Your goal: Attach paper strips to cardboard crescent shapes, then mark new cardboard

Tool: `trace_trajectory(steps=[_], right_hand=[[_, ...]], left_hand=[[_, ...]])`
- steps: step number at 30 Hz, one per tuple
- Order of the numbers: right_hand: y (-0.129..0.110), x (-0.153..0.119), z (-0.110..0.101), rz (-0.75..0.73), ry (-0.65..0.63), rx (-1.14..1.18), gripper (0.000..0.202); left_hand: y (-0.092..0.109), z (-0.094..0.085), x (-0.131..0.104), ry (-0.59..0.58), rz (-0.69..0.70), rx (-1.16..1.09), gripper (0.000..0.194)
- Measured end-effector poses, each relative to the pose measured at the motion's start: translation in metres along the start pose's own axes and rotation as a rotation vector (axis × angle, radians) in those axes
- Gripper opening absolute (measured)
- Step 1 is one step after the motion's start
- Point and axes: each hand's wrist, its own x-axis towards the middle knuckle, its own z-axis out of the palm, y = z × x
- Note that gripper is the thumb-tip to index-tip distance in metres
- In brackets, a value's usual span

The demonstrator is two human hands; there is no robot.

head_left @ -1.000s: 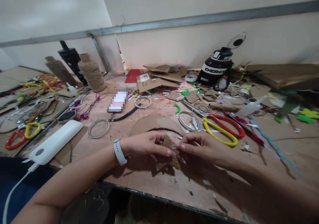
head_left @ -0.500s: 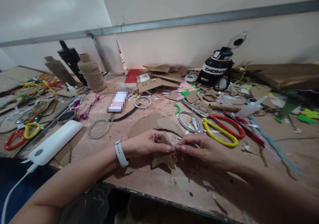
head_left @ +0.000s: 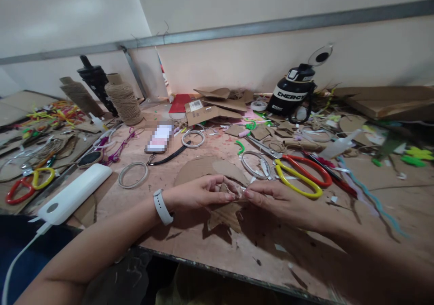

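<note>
Table (head_left: 190,244) runs across the lower half of the frame, with lots of craft bits on it. A round-edged piece of cardboard (head_left: 195,171) lies flat near the middle, just behind the hands. The left hand (head_left: 201,194) and the right hand (head_left: 276,198) come together just below the middle of the frame. A cardboard star (head_left: 224,216) is there, tilted, with its lower points showing. The left fingers are clamped on its top part. The right fingers are pinched on a tiny pale bit (head_left: 242,190) by the star's upper edge; it is too small to name.

To do this well, the left fingers should keep the star from wiggling, holding close to the pinched spot. The right fingers should go slow and soft, since thin points could bend or rip.

A black bottle (head_left: 290,97) stands at upper right, its cap flipped up; its inside is hidden. A dark tumbler (head_left: 96,88) at upper left hides its inside too. The cloudy squeeze bottle (head_left: 341,144) at right leans over; how full it is cannot be told.
</note>
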Motion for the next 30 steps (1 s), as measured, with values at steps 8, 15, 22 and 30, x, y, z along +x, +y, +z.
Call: trace_trajectory(steps=[8,15,22,30], right_hand=[[0.001,0.001,0.004,-0.054,0.057,-0.132,0.046],[-0.004,-0.003,-0.001,0.030,0.025,0.003,0.056],[-0.003,-0.001,0.013,-0.074,0.051,-0.092,0.050],[-0.004,-0.004,0.006,-0.075,0.160,-0.148,0.050]], left_hand=[[0.002,0.005,-0.003,-0.016,-0.041,-0.002,0.053],[0.006,0.003,-0.005,-0.021,-0.035,0.024,0.059],[0.002,0.008,-0.004,-0.045,-0.007,0.103,0.060],[0.009,0.004,-0.006,-0.006,-0.003,0.072,0.063]])
